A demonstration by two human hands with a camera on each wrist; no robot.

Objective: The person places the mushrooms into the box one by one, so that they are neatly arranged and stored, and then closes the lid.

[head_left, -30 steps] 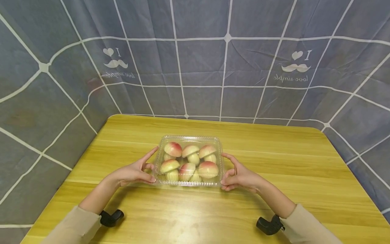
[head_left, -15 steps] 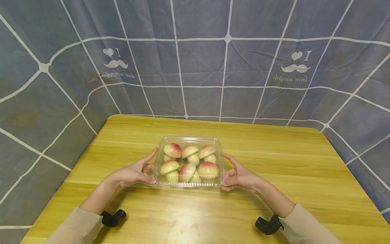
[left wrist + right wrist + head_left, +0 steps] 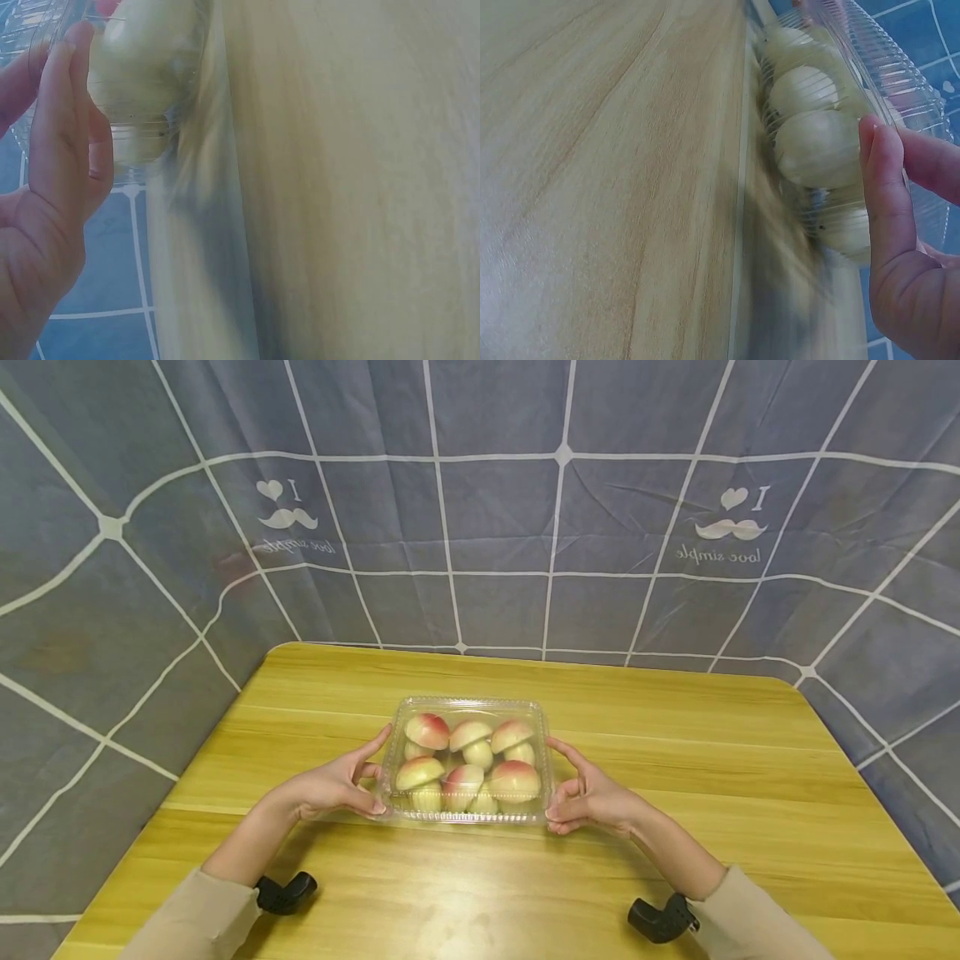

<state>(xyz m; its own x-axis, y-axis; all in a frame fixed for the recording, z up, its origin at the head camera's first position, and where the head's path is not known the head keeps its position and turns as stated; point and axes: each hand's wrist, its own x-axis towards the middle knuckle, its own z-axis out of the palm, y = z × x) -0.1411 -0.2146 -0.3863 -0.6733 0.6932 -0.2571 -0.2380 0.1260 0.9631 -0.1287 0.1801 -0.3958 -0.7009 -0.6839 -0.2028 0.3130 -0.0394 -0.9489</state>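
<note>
A clear plastic clamshell box (image 3: 468, 703) lies over the middle of the table. Inside it are several mushroom-shaped pieces (image 3: 514, 779) with yellow-red caps and pale stems, in two rows. At its left side my left hand (image 3: 333, 783) grips the edge, index finger stretched along the side and thumb at the near corner. My right hand (image 3: 600, 793) grips the opposite edge in much the same way. In the right wrist view, thumb and fingers pinch the box's rim (image 3: 885, 112). Whether the box's underside touches the table cannot be told.
The yellow wood-grain table (image 3: 712, 777) spreads around the box. A grey-blue curtain (image 3: 495, 510) with white lines hangs behind and along both sides. Black wrist devices (image 3: 287, 893) sit at both sleeves.
The box and both hands have shifted very slightly toward the person. The grip on both sides looks the same.
</note>
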